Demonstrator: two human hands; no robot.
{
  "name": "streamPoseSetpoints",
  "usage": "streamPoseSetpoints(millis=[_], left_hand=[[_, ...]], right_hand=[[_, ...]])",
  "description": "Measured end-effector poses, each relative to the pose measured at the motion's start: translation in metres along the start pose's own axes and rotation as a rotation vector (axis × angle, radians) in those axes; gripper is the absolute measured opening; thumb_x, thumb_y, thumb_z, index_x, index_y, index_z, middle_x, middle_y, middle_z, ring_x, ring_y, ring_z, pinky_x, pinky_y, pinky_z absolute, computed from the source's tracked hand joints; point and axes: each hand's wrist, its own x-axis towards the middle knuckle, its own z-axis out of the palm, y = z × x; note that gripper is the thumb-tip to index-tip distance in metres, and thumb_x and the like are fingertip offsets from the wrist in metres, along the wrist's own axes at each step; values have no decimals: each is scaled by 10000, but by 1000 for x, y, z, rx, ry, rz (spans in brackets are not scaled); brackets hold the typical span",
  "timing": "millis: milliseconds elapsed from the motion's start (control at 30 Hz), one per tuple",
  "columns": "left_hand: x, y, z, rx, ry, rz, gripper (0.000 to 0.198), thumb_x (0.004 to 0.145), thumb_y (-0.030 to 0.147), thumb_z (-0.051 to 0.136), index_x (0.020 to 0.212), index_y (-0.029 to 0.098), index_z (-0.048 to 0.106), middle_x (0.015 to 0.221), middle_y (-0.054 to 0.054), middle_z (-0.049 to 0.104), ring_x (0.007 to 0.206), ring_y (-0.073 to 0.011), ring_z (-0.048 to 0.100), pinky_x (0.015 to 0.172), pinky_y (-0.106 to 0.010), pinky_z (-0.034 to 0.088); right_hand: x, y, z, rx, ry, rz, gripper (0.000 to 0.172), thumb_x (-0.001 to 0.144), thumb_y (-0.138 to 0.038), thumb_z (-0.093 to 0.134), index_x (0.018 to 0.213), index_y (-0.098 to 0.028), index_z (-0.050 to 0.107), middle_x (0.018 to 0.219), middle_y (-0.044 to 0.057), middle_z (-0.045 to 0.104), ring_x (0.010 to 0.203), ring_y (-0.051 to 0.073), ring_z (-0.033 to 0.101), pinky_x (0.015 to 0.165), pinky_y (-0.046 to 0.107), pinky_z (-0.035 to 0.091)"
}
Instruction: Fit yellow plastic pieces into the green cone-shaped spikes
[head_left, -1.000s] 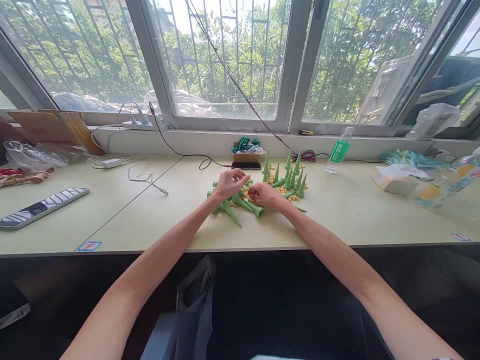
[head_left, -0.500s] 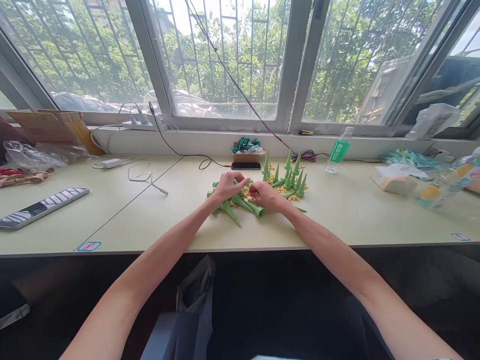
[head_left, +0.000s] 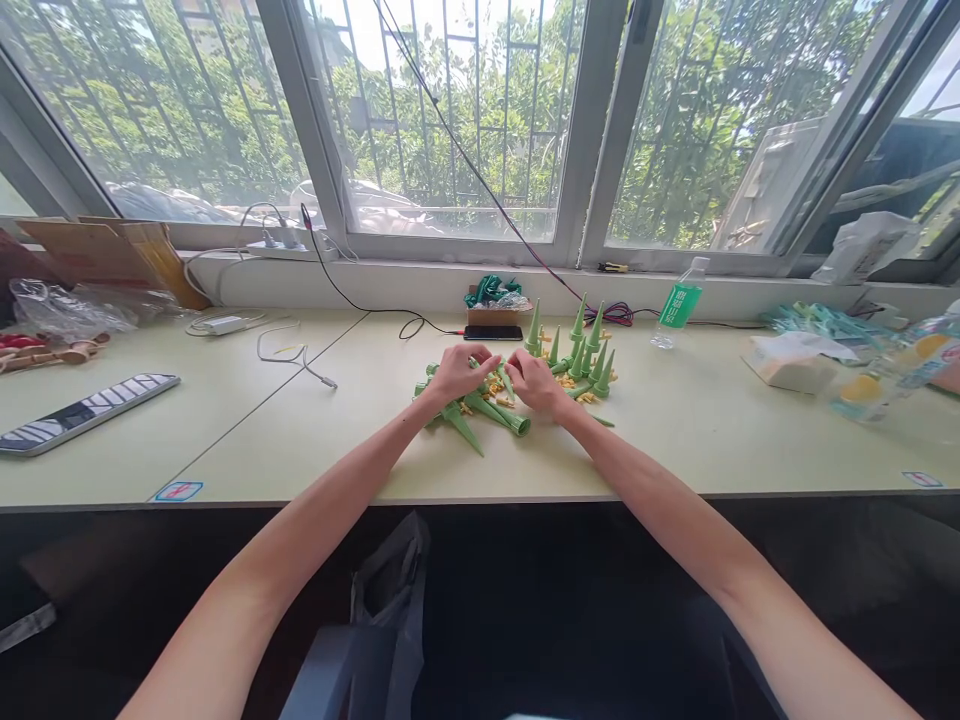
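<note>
Green plastic cone-shaped spikes lie in a loose pile with small yellow pieces among them. My left hand is over this pile, its fingers curled down. What they hold, if anything, is hidden. Close to its right, my right hand is closed, with the thumb and fingers pinching a small green spike, partly hidden by the hand. Several more green spikes stand upright in a group beyond my right hand, yellow pieces around their bases.
A phone lies behind the pile, before a small cardboard box. To the right are a water bottle and a tissue pack. Leftward lie a white cable and a long patterned case. The table's front edge runs below my forearms.
My right hand has shifted slightly right and up from the pile, and a green spike now shows at its fingertips. My left hand has stayed in place.
</note>
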Motion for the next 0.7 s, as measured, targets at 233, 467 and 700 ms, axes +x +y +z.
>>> streamPoseSetpoints(millis=[233,467,700], left_hand=[[0,3,-2,-82,-27,55,333,803,500,649,803,178,734,798,-50,730,722,-159,618,663,-264,477],[1,-1,0,-118,-87,107,327,781,496,667,856,191,752,868,-46,740,723,-147,597,689,-276,495],[1,1,0,-109,-101,97,381,804,540,612,853,189,752,885,-54,745,746,-159,602,702,-284,486]], right_hand=[[2,-4,-4,277,186,46,168,936,-330,449,822,-209,471,756,12,613,650,137,545,640,260,418],[7,2,5,624,193,155,243,910,-434,521,842,-204,480,739,2,609,571,108,545,577,251,474],[7,-2,6,736,139,206,283,866,-465,592,834,-197,509,736,10,626,561,102,546,505,232,443]])
